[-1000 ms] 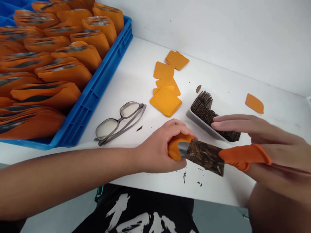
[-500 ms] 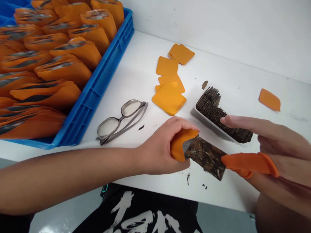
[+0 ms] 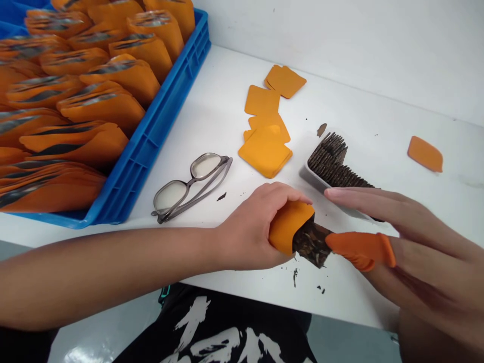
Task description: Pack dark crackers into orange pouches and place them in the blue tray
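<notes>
My left hand [image 3: 247, 229] is wrapped round a small orange pouch [image 3: 288, 227], its open mouth facing right. A thin slab of pressed tea leaves [image 3: 312, 244] lies partly inside that mouth, with its right end sticking out. My right hand [image 3: 427, 247] pinches the outer end of the slab between thumb and finger, with orange finger cots [image 3: 350, 248] on them. Its index finger stretches out in front of a white tub [image 3: 342, 205] of similar dark slabs [image 3: 336, 161] standing in a row.
At the left stands a blue crate [image 3: 161, 138] packed with filled orange pouches [image 3: 109, 138]. Eyeglasses [image 3: 191, 182] lie beside it. Flat orange pieces [image 3: 266, 151] overlap on the white table, another orange piece [image 3: 425, 154] lies far right, and dark crumbs [image 3: 295, 277] are scattered near my hands.
My right hand has moved left, pushing the slab deeper into the pouch, so less of it shows. My left hand stays round the pouch.
</notes>
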Demonstrator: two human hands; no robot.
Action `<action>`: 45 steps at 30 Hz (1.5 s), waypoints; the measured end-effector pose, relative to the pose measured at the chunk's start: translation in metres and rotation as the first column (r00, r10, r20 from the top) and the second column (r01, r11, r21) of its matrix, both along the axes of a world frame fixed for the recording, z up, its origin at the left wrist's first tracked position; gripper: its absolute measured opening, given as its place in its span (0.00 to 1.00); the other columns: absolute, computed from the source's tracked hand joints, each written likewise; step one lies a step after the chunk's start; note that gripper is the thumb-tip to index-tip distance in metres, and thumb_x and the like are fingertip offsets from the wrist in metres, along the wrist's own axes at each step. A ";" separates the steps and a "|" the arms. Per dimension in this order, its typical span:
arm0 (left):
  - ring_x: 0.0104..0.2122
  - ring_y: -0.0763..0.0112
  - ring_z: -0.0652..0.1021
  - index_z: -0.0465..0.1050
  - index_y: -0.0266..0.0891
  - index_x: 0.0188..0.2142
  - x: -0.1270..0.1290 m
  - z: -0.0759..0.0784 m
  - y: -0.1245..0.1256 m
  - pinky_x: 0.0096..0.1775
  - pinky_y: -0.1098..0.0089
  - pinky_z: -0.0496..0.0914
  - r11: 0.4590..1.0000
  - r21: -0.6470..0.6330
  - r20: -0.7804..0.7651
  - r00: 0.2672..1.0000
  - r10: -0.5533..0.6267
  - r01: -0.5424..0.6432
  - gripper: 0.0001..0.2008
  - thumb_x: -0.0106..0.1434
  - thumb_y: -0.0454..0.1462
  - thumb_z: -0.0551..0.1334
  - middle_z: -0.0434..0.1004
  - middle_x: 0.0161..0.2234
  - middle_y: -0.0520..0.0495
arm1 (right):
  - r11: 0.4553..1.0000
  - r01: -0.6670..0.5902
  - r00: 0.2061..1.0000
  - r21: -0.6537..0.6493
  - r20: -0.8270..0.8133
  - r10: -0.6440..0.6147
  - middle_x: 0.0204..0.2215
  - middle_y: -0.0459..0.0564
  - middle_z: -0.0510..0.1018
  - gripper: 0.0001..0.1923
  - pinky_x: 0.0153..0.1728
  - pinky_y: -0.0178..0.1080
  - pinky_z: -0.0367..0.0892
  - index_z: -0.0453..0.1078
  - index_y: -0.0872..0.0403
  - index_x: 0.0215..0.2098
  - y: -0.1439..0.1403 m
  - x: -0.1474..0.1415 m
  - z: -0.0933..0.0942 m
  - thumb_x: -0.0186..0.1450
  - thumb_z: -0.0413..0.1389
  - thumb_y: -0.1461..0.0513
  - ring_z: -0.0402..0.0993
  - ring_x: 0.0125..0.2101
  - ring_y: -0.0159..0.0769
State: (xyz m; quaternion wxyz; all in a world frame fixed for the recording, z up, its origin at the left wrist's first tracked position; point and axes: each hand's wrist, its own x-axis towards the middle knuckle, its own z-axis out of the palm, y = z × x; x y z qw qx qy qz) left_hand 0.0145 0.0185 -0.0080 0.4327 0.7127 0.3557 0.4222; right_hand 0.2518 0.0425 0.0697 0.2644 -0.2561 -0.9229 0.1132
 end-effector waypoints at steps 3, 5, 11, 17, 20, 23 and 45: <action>0.54 0.57 0.77 0.67 0.44 0.55 -0.001 0.001 0.000 0.59 0.56 0.71 1.000 -0.010 -0.019 1.000 -0.017 0.017 0.27 0.56 0.34 0.69 0.77 0.54 0.42 | 0.998 -0.062 0.998 0.018 0.024 0.061 0.60 0.59 0.78 0.09 0.55 0.49 0.81 0.72 0.53 0.37 0.004 -0.007 -0.004 0.68 0.59 0.73 0.80 0.56 0.46; 0.55 0.57 0.76 0.67 0.44 0.55 -0.001 0.002 -0.001 0.59 0.55 0.71 1.000 -0.025 -0.029 0.999 -0.015 0.015 0.28 0.55 0.33 0.68 0.77 0.54 0.42 | 0.996 -0.064 0.998 0.056 -0.008 0.065 0.57 0.61 0.80 0.12 0.52 0.49 0.82 0.72 0.54 0.36 0.007 -0.011 -0.009 0.64 0.62 0.76 0.81 0.53 0.47; 0.52 0.58 0.76 0.66 0.46 0.55 0.000 0.002 -0.001 0.57 0.55 0.72 0.997 -0.074 0.013 1.000 0.007 -0.006 0.30 0.54 0.33 0.70 0.76 0.53 0.44 | 0.988 0.043 0.995 0.151 -0.094 -0.029 0.50 0.60 0.84 0.14 0.46 0.50 0.82 0.72 0.55 0.35 0.009 -0.012 -0.018 0.60 0.66 0.77 0.82 0.51 0.50; 0.54 0.57 0.76 0.67 0.43 0.56 0.000 0.003 -0.001 0.59 0.55 0.71 0.998 -0.058 0.017 1.000 0.008 -0.007 0.30 0.54 0.32 0.69 0.76 0.54 0.42 | 0.980 0.094 0.993 0.173 -0.092 -0.078 0.51 0.56 0.84 0.14 0.45 0.51 0.81 0.72 0.53 0.35 0.003 -0.015 -0.017 0.60 0.66 0.76 0.83 0.50 0.50; 0.54 0.58 0.76 0.66 0.44 0.56 0.000 0.002 -0.001 0.59 0.56 0.70 0.999 -0.048 0.006 1.000 0.013 -0.012 0.28 0.56 0.33 0.68 0.76 0.54 0.43 | 0.987 0.148 0.983 0.063 -0.120 -0.140 0.50 0.57 0.84 0.13 0.45 0.52 0.82 0.74 0.53 0.42 0.000 -0.016 -0.014 0.63 0.64 0.73 0.83 0.48 0.49; 0.53 0.59 0.76 0.66 0.44 0.56 0.000 0.003 -0.001 0.58 0.57 0.70 0.999 -0.045 0.003 1.000 0.008 -0.008 0.27 0.58 0.34 0.68 0.76 0.54 0.44 | 0.985 0.171 0.976 -0.011 -0.133 -0.171 0.49 0.58 0.83 0.13 0.46 0.53 0.82 0.74 0.54 0.46 -0.002 -0.018 -0.013 0.65 0.63 0.72 0.83 0.47 0.49; 0.43 0.66 0.76 0.56 0.46 0.55 0.005 -0.003 -0.007 0.40 0.65 0.76 0.929 -0.246 0.393 0.905 -0.165 0.276 0.34 0.51 0.29 0.65 0.68 0.50 0.44 | 0.996 -0.092 0.988 0.022 -0.124 0.094 0.56 0.62 0.79 0.21 0.52 0.55 0.80 0.77 0.55 0.53 0.011 -0.016 -0.029 0.64 0.61 0.75 0.80 0.55 0.53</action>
